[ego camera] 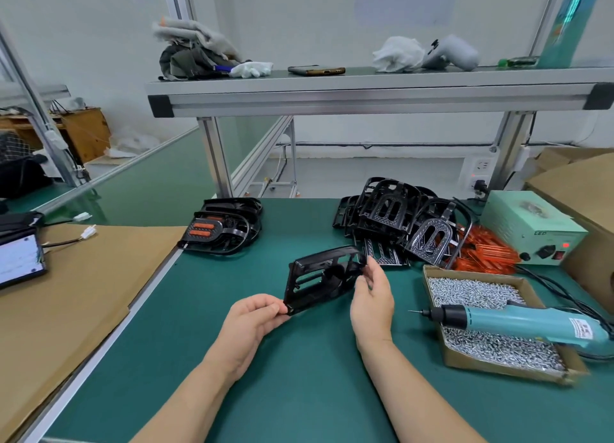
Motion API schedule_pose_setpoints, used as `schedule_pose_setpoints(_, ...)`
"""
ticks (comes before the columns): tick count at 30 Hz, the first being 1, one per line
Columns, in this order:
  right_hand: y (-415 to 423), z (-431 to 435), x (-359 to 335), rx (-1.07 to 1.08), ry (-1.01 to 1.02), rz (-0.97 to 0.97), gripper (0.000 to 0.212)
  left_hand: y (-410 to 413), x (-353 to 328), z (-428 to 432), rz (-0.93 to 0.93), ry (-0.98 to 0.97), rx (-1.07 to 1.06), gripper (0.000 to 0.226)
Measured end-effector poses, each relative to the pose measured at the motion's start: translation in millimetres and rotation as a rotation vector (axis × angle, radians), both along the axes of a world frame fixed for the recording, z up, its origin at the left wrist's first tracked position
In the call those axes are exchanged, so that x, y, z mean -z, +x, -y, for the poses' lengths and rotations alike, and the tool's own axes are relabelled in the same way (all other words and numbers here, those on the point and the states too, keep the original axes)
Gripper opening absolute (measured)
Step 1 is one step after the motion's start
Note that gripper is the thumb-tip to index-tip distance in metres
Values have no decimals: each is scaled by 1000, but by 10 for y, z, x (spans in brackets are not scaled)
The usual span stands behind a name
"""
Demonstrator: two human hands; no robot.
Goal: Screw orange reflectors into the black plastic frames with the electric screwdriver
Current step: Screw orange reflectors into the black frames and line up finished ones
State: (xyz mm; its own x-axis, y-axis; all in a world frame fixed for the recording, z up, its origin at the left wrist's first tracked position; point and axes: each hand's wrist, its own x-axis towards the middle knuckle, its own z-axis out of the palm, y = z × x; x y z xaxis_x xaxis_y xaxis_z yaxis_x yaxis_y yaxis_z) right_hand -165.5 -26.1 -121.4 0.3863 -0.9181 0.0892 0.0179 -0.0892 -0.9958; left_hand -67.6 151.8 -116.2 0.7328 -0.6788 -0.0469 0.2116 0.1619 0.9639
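Well out to the left of the left hand [252, 319]: a lit tablet [20, 260] at the edge of a cardboard sheet [83, 293]. Up and slightly left of that hand, a stack of finished frames [221, 228] with orange strips seated in the top one. Left hand itself: thumb and curled fingers pinching the near lower corner of a black frame [324, 278], held tilted above the green mat [299, 376]. Right hand [372, 296] on the frame's opposite edge, fingers curled round it. No reflector to be seen in this frame; probably the stage of turning a bare frame into position before loading. Beyond the right hand, a heap of empty frames [398, 216]; further right, loose orange reflectors [485, 253] tucked against that heap. Just right of the right hand, an open carton of screws [475, 293], with the electric screwdriver [531, 323] lying across it, bit pointing back toward the hand, untouched. Risks, as judgement only: swing or drop of the tilted frame on letting go with the right hand, given only a corner pinch on the left; snagging and toppling of the interlocked heap on a reach for a reflector; a tipped carton and scattered screws on lifting the screwdriver carelessly; a crooked screw or cracked plastic from a reflector seated askew.
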Motion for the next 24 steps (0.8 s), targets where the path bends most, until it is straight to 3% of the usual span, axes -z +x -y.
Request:
schedule_pose_setpoints(7, -23, -17, -30, 24, -101, -100, 39, 86, -69, 18, -139, -23, -6, 35)
schedule_pose_setpoints(12, -6, -43, -43, 64, -181, -165, 28, 95, -77, 78, -151, 18, -90, 25)
schedule_pose_setpoints(17, -8, -70, -22, 46, -235, -233, 32, 26, -23, 176, 156, 374, -209, 29)
schedule_pose_setpoints(21, -32, -99, -27, 6, -289, -256, 43, -36, -29, 218, 372, 533, -221, 11)
schedule_pose_setpoints(24, -25, -135, -38, -70, -366, -367, 46, -14, -34, 253, 531, 630, -229, 17)
